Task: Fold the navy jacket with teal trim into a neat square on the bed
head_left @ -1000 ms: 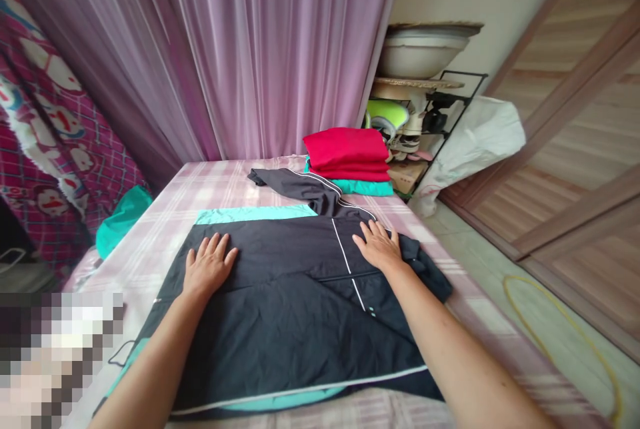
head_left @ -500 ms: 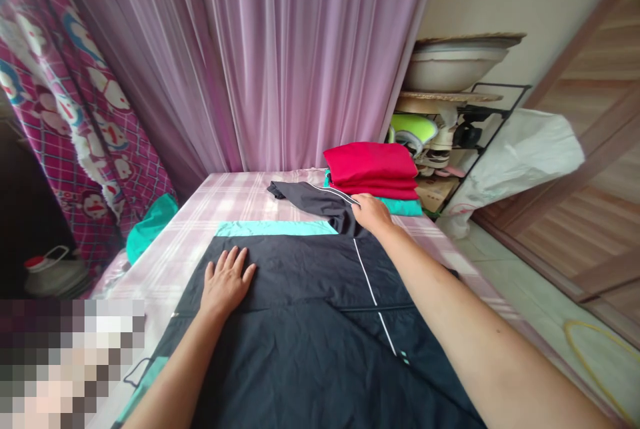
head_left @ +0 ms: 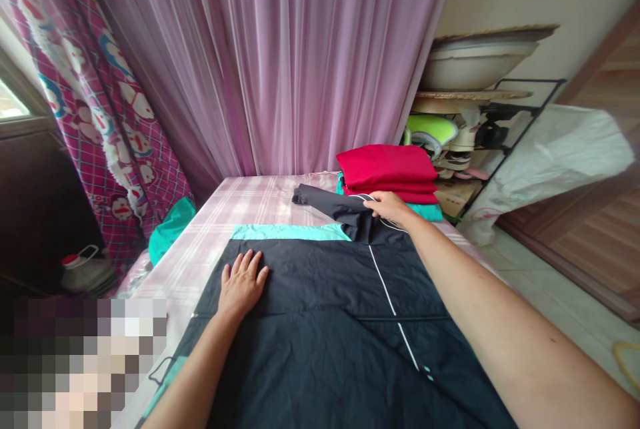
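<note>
The dark jacket [head_left: 325, 322] lies spread over the plaid worktop [head_left: 240, 199] at lower centre, the left hand [head_left: 243, 285] flat on it with fingers splayed, the right hand [head_left: 390, 207] gripping its sleeve [head_left: 330, 202] just below the red pile [head_left: 387, 167].

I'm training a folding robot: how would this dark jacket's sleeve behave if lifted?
Probably floppy: the sleeve bunches and creases where the right hand grips it. Likely light and a bit slippery, since the fabric looks thin and smooth. The left hand, flat on the jacket body, should keep the rest from sliding.
</note>
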Motion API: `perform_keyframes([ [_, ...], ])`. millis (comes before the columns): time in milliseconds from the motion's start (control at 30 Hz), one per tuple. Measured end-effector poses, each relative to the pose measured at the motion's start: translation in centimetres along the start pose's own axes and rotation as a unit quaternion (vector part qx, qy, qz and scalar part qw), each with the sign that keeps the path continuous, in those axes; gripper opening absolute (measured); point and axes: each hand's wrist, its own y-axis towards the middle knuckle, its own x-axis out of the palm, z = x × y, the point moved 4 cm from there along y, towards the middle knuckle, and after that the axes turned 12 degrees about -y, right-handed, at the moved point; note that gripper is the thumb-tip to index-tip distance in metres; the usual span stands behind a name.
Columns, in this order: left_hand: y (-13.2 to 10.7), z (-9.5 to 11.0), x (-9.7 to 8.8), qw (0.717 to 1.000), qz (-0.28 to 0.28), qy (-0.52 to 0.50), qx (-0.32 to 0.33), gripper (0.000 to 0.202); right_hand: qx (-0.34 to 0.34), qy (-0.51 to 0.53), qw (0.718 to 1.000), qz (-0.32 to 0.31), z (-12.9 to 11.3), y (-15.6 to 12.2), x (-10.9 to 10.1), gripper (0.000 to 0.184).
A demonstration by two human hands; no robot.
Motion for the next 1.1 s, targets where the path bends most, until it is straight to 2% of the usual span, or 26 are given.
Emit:
perform_keyframes([
  [133, 2.0, -0.4, -2.1, 1.000, -0.013, -0.019, 0.017, 0.044, -0.059, 0.190, 0.979, -0.043, 1.4, -4.6, -2.2, 0.034],
  [233, 4.5, 0.5, -4.7, 0.998, 0.004, 0.019, 0.053, 0.046, -0.061, 0.281, 0.956, -0.052, 3.0, -8.5, -3.7, 0.043],
  [300, 6.0, 1.7, -6.1, 0.993, 0.020, 0.060, 0.095, 0.053, -0.044, 0.317, 0.944, -0.081, 4.3, -10.5, -4.1, 0.045],
  [400, 7.7, 3.6, -6.9, 0.977, -0.008, 0.122, 0.173, 0.058, -0.023, 0.315, 0.938, -0.144, 6.3, -12.5, -4.2, 0.051],
  [533, 8.5, 3.9, -6.7, 0.960, -0.055, 0.159, 0.222, 0.046, -0.032, 0.285, 0.945, -0.157, 7.8, -13.3, -4.3, 0.054],
  [633, 8.7, 3.5, -6.1, 0.958, -0.060, 0.148, 0.239, 0.052, -0.036, 0.268, 0.951, -0.152, 7.8, -13.7, -4.2, 0.057],
  [800, 9.8, 4.2, -4.7, 0.957, -0.055, 0.163, 0.234, 0.068, -0.068, 0.257, 0.948, -0.176, 7.0, -14.4, -3.7, 0.055],
  [900, 10.5, 4.9, -4.3, 0.955, -0.061, 0.182, 0.224, 0.054, -0.063, 0.244, 0.952, -0.174, 7.4, -14.4, -3.6, 0.057],
  [1000, 10.8, 4.8, -5.4, 0.954, -0.054, 0.183, 0.232, 0.033, -0.058, 0.239, 0.959, -0.140, 8.1, -13.9, -3.6, 0.059],
  [1100, 10.3, 3.9, -8.8, 0.951, -0.002, 0.168, 0.261, 0.023, -0.047, 0.241, 0.964, -0.100, 8.7, -13.2, -3.4, 0.067],
])
